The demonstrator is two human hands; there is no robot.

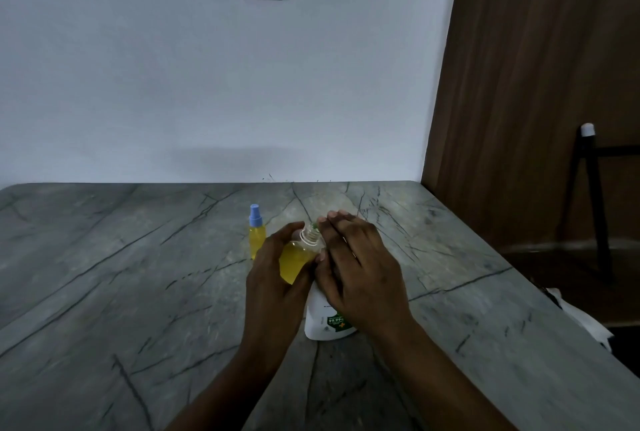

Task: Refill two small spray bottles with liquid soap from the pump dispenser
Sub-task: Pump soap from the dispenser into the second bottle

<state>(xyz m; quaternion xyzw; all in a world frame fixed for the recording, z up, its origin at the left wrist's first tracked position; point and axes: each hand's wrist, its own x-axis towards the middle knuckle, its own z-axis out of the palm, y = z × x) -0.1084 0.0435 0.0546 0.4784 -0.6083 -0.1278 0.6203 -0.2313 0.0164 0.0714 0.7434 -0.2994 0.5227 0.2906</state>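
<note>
Left hand (273, 274), lower centre, curls its fingers round the uncapped spray bottle (294, 259), which is tilted, yellow-filled, with its neck at the spout of the white pump dispenser (325, 323). Right hand (360, 268) lies on the pump top, fingers straight and together. Capped spray bottle (257, 236) stands upright just left on the bench (138, 274).

1. Bare tabletop (104, 274) lies open across the left side and far right.
2. A capped spray bottle (257, 233) stands upright just beside the left hand (273, 278).
3. That hand, gripping an uncapped bottle (296, 259), and the right hand (360, 274) over the pump dispenser (327, 321) crowd the centre.
4. A wall (173, 101) closes the far edge.
</note>
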